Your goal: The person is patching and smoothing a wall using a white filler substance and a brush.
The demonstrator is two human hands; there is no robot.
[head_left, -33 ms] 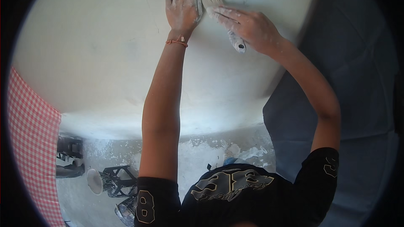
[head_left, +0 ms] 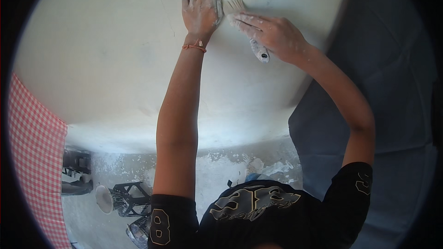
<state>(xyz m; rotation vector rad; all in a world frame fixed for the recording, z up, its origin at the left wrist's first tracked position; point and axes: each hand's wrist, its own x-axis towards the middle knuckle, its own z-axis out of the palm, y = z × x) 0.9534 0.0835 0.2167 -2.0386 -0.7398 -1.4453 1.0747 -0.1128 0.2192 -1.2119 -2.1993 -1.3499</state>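
My left hand (head_left: 199, 9) lies flat on the pale wall (head_left: 115, 27), its fingers straight and whitened with powder, with a red cord at the wrist. Just right of it, my right hand (head_left: 276, 37) grips a flat brush (head_left: 260, 51) whose light bristles (head_left: 236, 4) are against the same surface near my left hand's little-side edge or thumb. The brush handle points down toward me and is smeared with white, as are my right fingers.
A red checked cloth (head_left: 37, 157) hangs at left, a dark grey cloth (head_left: 387, 87) at right. Below the wall is a white-splattered floor (head_left: 212, 166) with a pale container (head_left: 104, 199), a dark stool (head_left: 131, 198) and other dark objects (head_left: 76, 166) at lower left.
My right hand and the brush have shifted slightly down and to the right along the wall. My left hand stays in the same place.
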